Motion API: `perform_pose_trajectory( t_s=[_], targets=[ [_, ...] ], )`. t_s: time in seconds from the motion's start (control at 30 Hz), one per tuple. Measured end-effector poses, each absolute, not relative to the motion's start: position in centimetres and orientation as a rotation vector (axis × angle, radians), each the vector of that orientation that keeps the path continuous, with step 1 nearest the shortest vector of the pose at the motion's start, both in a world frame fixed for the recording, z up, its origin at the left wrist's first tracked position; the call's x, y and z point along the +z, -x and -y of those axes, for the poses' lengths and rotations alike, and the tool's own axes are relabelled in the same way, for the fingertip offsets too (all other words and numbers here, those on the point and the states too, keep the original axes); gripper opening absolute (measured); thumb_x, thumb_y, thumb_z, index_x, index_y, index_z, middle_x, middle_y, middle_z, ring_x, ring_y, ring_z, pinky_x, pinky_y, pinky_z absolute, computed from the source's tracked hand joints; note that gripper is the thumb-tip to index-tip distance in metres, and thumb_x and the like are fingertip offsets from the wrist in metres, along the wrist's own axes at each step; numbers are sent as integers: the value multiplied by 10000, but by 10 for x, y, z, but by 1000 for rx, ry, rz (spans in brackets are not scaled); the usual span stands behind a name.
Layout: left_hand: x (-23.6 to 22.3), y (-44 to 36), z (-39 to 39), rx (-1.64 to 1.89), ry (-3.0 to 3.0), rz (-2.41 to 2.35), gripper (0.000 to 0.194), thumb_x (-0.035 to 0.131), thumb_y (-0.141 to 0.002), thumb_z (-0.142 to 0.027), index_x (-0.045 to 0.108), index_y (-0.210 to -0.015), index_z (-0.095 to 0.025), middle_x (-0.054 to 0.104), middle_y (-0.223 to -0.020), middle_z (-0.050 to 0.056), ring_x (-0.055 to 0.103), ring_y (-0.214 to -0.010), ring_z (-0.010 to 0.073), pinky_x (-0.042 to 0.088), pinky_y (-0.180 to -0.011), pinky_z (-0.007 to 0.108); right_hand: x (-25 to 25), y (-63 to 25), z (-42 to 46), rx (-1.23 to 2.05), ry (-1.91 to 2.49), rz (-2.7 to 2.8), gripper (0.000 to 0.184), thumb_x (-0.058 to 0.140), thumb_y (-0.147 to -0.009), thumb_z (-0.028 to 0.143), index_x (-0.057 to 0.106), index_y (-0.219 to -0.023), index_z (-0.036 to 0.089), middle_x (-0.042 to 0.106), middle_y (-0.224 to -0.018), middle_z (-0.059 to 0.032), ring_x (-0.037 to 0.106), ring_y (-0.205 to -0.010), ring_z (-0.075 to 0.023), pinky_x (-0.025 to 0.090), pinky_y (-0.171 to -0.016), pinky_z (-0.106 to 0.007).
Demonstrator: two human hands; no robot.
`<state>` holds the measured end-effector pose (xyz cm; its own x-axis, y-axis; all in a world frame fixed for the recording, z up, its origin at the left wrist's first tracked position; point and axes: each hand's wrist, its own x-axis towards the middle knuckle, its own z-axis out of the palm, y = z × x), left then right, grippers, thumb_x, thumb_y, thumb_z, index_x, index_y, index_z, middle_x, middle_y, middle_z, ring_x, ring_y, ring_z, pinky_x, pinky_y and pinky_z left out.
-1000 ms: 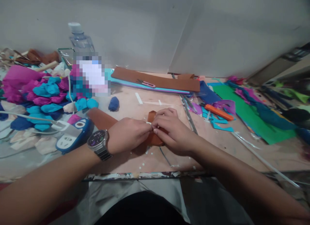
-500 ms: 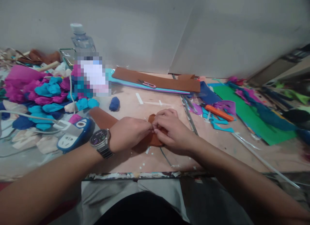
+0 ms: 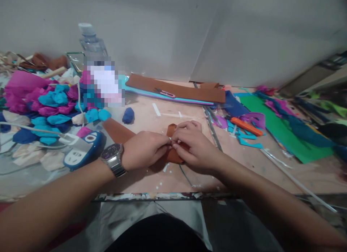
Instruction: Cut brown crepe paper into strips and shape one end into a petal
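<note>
Both my hands meet over the worktable, fingertips pinched close together. My left hand, with a watch on its wrist, is closed on a brown sheet, crepe paper or thin foam by its look; a long flap sticks out behind the wrist. My right hand is closed on the same brown material, which shows folded beneath and between the fingers. A small pale spot lies at the fingertips, too small to name. A dark blue wrapped lump sits beyond my left hand.
Left stand a blue-and-white power strip, pink and blue paper lumps and a water bottle. A small cutter lies on brown sheets at the back. On the right are an orange cutter and a green sheet.
The brown piece has shifted slightly under my fingers, its upper edge now standing more folded. Both hands keep their pinch, nearly in place. The view has moved a little.
</note>
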<state>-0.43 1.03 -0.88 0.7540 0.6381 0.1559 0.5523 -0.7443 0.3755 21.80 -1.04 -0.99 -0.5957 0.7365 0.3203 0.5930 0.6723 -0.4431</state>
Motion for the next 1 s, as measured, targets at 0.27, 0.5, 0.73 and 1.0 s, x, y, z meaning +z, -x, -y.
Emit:
perform_pose_trajectory(
  t_s=[0.27, 0.5, 0.73, 1.0],
  targets=[
    [-10, 7, -11, 441, -2543, -903, 235, 516, -1005, -276, 685, -875, -177, 685, -739, 15, 599, -650, 145, 370, -631, 252, -10, -219, 9, 403, 1047, 2398, 71, 590, -944, 172, 607, -909, 233, 680, -913, -21, 558, -1067, -253, 280, -1018, -474],
    [-8, 6, -10, 411, -2500, -901, 235, 546, -998, -288, 685, -850, -170, 689, -743, 19, 596, -646, 140, 365, -631, 255, -11, -218, 8, 399, 1041, 2418, 111, 556, -947, 153, 585, -867, 223, 668, -876, -21, 560, -1040, -246, 278, -1015, -480],
    [-3, 12, -14, 385, -2410, -914, 191, 559, -968, -251, 713, -889, -173, 713, -774, 25, 600, -663, 143, 388, -645, 254, -12, -223, 6, 387, 1047, 2406, 93, 566, -939, 166, 589, -873, 227, 667, -885, -23, 567, -1052, -254, 286, -1004, -482],
    [-2, 12, -13, 377, -2301, -902, 203, 555, -975, -266, 733, -919, -185, 733, -804, 23, 615, -694, 143, 401, -662, 247, -11, -224, 7, 385, 1015, 2406, 42, 619, -947, 201, 638, -925, 232, 700, -926, -11, 590, -1019, -237, 274, -1034, -482]
  ],
)
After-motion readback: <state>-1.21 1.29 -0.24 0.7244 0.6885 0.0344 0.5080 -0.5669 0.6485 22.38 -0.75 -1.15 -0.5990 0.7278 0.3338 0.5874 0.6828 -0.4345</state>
